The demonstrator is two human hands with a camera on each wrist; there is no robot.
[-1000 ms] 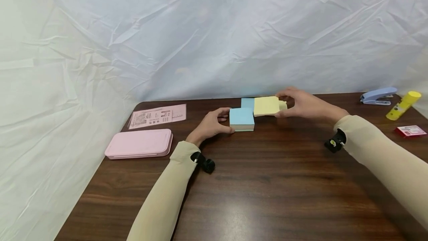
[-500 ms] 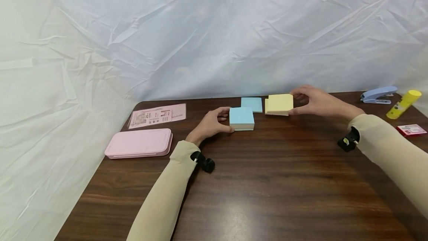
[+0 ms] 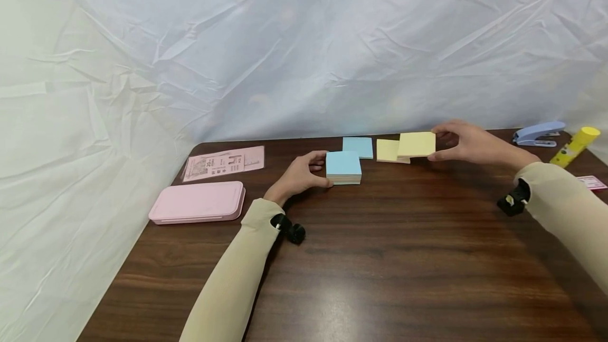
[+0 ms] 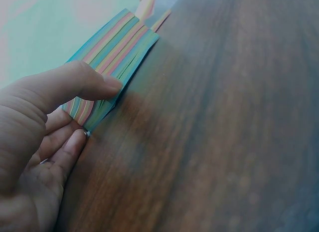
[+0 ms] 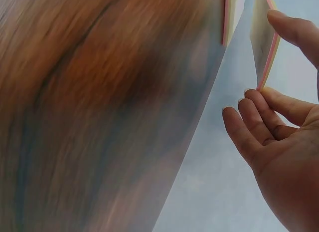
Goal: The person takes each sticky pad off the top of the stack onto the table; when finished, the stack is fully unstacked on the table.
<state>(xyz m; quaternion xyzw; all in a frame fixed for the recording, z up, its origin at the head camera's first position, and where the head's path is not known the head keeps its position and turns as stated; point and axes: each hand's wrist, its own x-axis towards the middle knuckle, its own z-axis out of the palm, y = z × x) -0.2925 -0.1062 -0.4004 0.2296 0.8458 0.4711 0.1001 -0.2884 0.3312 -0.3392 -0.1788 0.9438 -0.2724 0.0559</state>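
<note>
My left hand [image 3: 299, 176] grips the left side of a thick blue-topped stack of sticky notes [image 3: 343, 163]. Its coloured layers show in the left wrist view, with the thumb across the near side. Farther right, my right hand [image 3: 467, 144] pinches a thin yellow sticky note pad [image 3: 417, 143] by its right edge. In the right wrist view this pad [image 5: 271, 52] is seen side-on between thumb and fingers, with a pink layer along its edge. A second yellow pad [image 3: 387, 150] lies on the table, partly overlapped by the held one. Behind the thick stack lies a blue pad [image 3: 361, 146].
On the left of the brown table [image 3: 361, 268] are a pink case [image 3: 197, 203] and a pink printed card [image 3: 223, 163]. To the right stand a blue stapler [image 3: 537, 134], a yellow glue stick [image 3: 576, 146] and a small red box [image 3: 592, 182], partly behind the sleeve. White sheeting hangs behind.
My right hand has moved right with the yellow pad, away from the blue pad and partly past the other yellow pad, uncovering both. The left hand and thick stack have stayed in place.
</note>
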